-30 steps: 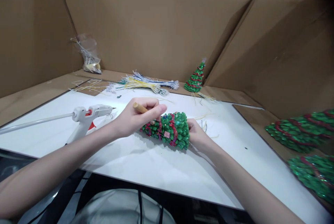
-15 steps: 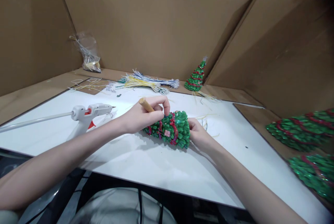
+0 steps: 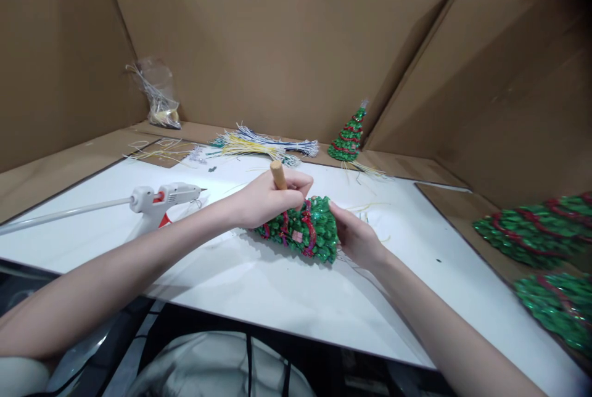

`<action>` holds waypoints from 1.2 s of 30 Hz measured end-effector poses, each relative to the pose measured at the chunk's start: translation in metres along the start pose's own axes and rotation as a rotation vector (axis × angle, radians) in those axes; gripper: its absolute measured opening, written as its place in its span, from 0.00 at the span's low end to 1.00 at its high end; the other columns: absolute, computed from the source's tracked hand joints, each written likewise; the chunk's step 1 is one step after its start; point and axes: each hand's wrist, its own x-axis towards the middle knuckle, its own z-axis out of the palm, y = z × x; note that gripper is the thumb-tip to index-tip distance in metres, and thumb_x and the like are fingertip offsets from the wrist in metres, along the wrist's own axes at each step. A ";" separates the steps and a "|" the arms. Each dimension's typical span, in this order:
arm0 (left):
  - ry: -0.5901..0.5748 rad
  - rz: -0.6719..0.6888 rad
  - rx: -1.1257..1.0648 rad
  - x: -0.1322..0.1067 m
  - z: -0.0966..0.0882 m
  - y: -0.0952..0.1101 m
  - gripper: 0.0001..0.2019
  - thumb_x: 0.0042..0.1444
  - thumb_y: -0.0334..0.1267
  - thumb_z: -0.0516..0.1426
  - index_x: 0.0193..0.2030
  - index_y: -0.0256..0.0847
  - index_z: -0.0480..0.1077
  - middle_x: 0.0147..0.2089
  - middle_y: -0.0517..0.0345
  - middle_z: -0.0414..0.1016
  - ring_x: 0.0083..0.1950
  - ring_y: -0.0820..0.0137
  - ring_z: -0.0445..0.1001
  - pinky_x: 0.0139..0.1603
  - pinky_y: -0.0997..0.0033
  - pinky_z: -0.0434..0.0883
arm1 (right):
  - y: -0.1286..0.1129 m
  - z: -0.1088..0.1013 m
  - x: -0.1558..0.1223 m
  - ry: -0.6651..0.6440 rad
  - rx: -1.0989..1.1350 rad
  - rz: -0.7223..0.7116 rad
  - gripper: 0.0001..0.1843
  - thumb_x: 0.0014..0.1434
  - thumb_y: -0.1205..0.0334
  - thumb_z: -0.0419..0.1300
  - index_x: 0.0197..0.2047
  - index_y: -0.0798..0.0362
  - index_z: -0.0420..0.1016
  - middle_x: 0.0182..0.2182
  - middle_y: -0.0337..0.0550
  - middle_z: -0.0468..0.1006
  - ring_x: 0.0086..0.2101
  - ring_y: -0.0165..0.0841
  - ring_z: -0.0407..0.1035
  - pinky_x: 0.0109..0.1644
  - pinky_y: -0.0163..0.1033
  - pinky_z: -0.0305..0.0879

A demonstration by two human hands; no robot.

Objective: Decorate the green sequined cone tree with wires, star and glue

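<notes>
A green glittery Christmas tree figurine (image 3: 296, 233) with red garlands lies on its side on the white tabletop, its wide base toward the right. My left hand (image 3: 280, 196) is closed around a tool with a wooden handle (image 3: 278, 174), held over the tree's upper side. The handle points up, and my fingers and the tree hide the tool's working end. My right hand (image 3: 355, 233) grips the tree at its base, thumb on the rim and fingers out of sight behind it. Thin wires trail from the base beside this hand.
A white glue gun (image 3: 166, 196) stands at the left. Bundles of coloured wires (image 3: 259, 145) lie at the back, near an upright small tree (image 3: 348, 135). A plastic bag (image 3: 160, 95) sits in the back left corner. More trees (image 3: 531, 233) lie at the right. Cardboard walls (image 3: 277, 45) enclose the table.
My left hand has shifted right along the tree, and the wooden handle has swung from leaning left to nearly upright. My right thumb has come up onto the base's rim.
</notes>
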 end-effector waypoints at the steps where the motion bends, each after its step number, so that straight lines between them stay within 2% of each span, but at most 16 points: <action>1: -0.006 0.002 -0.001 0.001 0.000 0.000 0.08 0.45 0.29 0.48 0.19 0.40 0.53 0.19 0.67 0.51 0.21 0.77 0.51 0.22 0.73 0.49 | 0.002 0.000 0.001 0.001 -0.027 0.002 0.25 0.49 0.36 0.57 0.20 0.51 0.65 0.11 0.34 0.57 0.14 0.26 0.47 0.17 0.36 0.43; 9: -0.040 0.014 0.044 0.007 0.002 0.003 0.09 0.45 0.28 0.48 0.19 0.40 0.49 0.20 0.67 0.47 0.23 0.76 0.49 0.24 0.71 0.47 | 0.010 -0.004 0.002 0.002 -0.088 -0.028 0.29 0.50 0.32 0.55 0.25 0.52 0.71 0.11 0.35 0.60 0.14 0.27 0.52 0.17 0.36 0.47; 16: -0.060 0.012 0.063 0.012 0.001 0.006 0.10 0.44 0.27 0.48 0.18 0.40 0.48 0.20 0.66 0.47 0.23 0.76 0.48 0.23 0.71 0.47 | 0.012 -0.006 0.002 -0.005 -0.109 -0.042 0.30 0.51 0.31 0.53 0.29 0.52 0.73 0.15 0.37 0.67 0.16 0.29 0.57 0.19 0.37 0.51; 19: -0.021 0.046 0.037 0.003 0.001 0.001 0.09 0.45 0.28 0.48 0.19 0.39 0.51 0.20 0.67 0.49 0.22 0.77 0.50 0.23 0.72 0.48 | 0.012 -0.006 0.002 -0.017 -0.092 -0.022 0.30 0.51 0.31 0.53 0.28 0.52 0.72 0.14 0.37 0.66 0.16 0.29 0.56 0.19 0.37 0.49; 24: 0.161 0.105 0.076 -0.023 0.004 -0.021 0.06 0.47 0.28 0.48 0.22 0.38 0.60 0.22 0.65 0.58 0.23 0.76 0.55 0.24 0.74 0.53 | 0.011 -0.006 0.001 -0.011 -0.065 -0.010 0.29 0.51 0.33 0.55 0.29 0.52 0.74 0.16 0.39 0.69 0.19 0.32 0.61 0.21 0.38 0.54; 27: 0.206 0.142 0.116 -0.034 0.006 -0.031 0.06 0.50 0.29 0.48 0.26 0.38 0.64 0.23 0.64 0.60 0.25 0.75 0.58 0.26 0.73 0.56 | 0.011 -0.006 0.000 -0.003 -0.079 -0.018 0.28 0.51 0.33 0.55 0.28 0.52 0.74 0.15 0.39 0.68 0.19 0.32 0.62 0.21 0.37 0.54; 32: 0.160 0.201 0.196 -0.033 0.006 -0.029 0.06 0.50 0.30 0.47 0.25 0.39 0.63 0.23 0.63 0.62 0.26 0.73 0.61 0.28 0.72 0.58 | 0.011 -0.006 0.000 -0.007 -0.079 -0.022 0.29 0.52 0.32 0.53 0.27 0.52 0.73 0.14 0.39 0.67 0.20 0.33 0.63 0.23 0.39 0.57; 36: 0.103 0.186 0.205 -0.024 0.004 -0.022 0.07 0.49 0.29 0.47 0.23 0.39 0.60 0.23 0.64 0.60 0.26 0.74 0.58 0.28 0.72 0.56 | 0.010 -0.004 -0.001 -0.006 -0.040 0.001 0.28 0.52 0.33 0.54 0.28 0.52 0.74 0.14 0.40 0.69 0.20 0.35 0.64 0.24 0.40 0.58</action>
